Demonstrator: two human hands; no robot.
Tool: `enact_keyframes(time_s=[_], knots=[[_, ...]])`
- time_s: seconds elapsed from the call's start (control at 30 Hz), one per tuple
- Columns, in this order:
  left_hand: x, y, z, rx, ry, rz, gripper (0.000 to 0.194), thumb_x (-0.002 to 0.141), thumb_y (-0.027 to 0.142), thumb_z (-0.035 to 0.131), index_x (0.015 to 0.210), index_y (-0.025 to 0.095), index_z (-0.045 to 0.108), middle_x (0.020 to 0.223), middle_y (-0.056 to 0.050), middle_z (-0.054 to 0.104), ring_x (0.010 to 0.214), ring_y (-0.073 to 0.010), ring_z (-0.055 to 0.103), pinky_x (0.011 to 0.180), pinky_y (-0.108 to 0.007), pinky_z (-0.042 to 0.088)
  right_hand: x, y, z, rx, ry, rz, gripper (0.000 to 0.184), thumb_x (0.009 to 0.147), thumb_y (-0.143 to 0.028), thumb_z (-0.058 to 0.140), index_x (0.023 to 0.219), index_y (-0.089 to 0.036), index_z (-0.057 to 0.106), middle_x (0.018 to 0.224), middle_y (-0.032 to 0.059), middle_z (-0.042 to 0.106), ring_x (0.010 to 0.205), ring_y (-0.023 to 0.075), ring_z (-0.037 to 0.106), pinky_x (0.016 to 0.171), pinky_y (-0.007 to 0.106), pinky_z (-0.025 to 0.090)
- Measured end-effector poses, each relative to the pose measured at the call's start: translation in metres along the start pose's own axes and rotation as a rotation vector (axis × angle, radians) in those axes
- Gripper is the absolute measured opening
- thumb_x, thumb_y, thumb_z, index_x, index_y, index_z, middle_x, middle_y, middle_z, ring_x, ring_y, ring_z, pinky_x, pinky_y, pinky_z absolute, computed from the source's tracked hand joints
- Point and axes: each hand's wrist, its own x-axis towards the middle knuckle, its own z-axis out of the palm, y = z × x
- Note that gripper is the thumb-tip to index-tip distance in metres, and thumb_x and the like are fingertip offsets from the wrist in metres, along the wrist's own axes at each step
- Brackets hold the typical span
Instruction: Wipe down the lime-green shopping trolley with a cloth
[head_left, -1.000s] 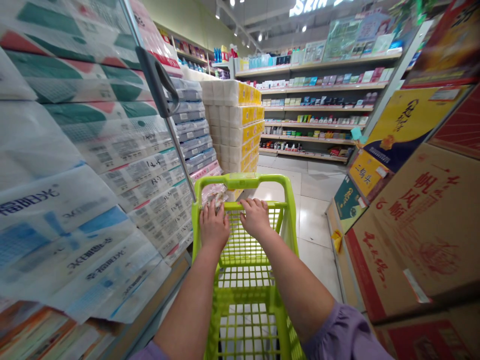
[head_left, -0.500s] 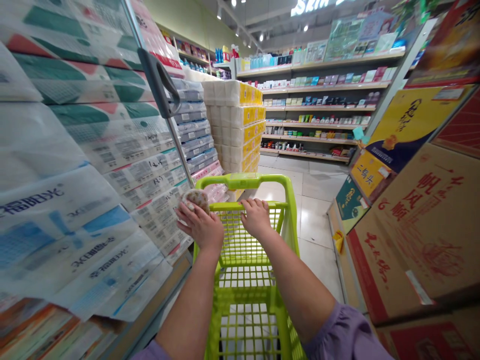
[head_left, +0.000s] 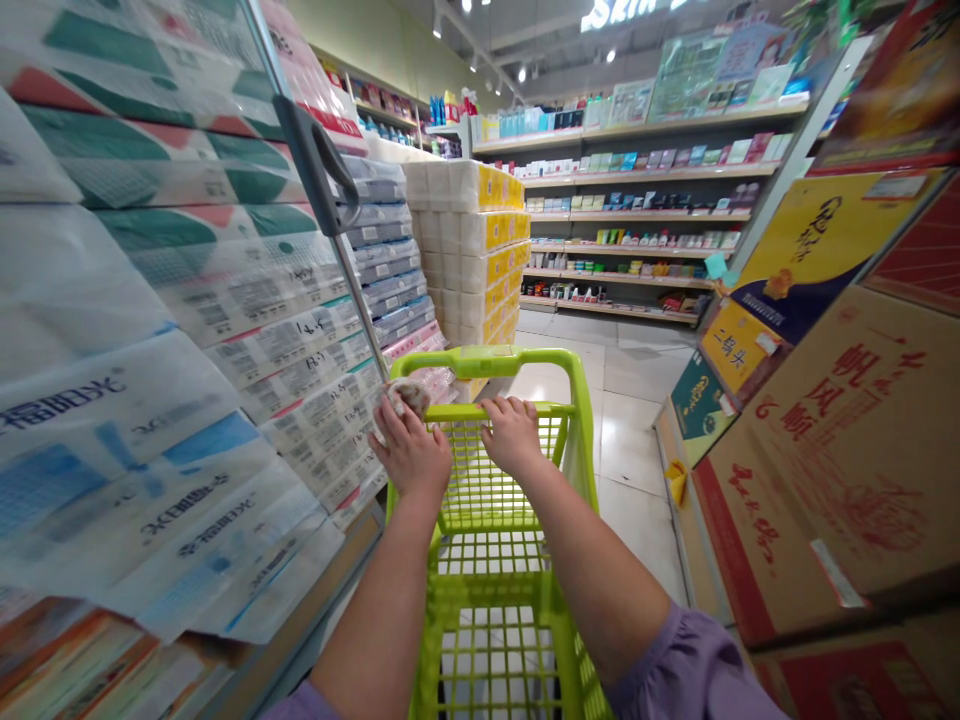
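In front of me stands a bright green plastic shopping cart (head_left: pixel 570 480) with lattice walls. My left hand (head_left: pixel 414 452) presses a crumpled, patterned cloth (head_left: pixel 409 393) against the cart's left upper rim, fingers bent over it. Part of the cloth is hidden under the fingers. My right hand (head_left: pixel 514 436) is closed over the crossbar (head_left: pixel 555 409) below the handle (head_left: pixel 484 354), with its fingertips curled around the bar.
Stacked tissue packs (head_left: pixel 247 240) line the left side, with a metal pole and grey grip (head_left: pixel 319 165) in front. Toilet roll packs (head_left: pixel 465 250) are piled ahead. Cardboard cartons (head_left: pixel 840 450) rise on the right. Stocked shelves (head_left: pixel 630 178) stand behind the tiled floor (head_left: pixel 637 400).
My left hand has slid a little to the right with the cloth along the cart's rim. My right hand and the cart are where they were.
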Motion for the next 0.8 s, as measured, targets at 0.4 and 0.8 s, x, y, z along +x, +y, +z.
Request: enact_keyframes(time_s=[0.4,0.8], knots=[[-0.005,0.003,0.012,-0.134,-0.216,0.424,0.050,0.085,0.028,0.047,0.134,0.015,0.049,0.149,-0.013,0.037,0.140,-0.0300,0.029,0.115,-0.053,0.020,0.002,0.001,0.003,-0.019,0.006,0.011,0.042,0.087,-0.031,0.049,0.127,-0.024,0.053,0.132,0.0081,0.055,0.120,0.0270,0.041,0.104,0.044,0.020],[-0.005,0.002,0.015,-0.071,-0.141,0.308,0.052,0.086,0.029,0.047,0.135,0.012,0.047,0.148,-0.016,0.039,0.140,-0.0340,0.026,0.114,-0.055,0.023,0.000,0.001,0.003,-0.011,0.015,0.005,0.041,0.086,-0.030,0.050,0.127,-0.024,0.053,0.131,0.0080,0.055,0.119,0.0271,0.042,0.103,0.043,0.020]])
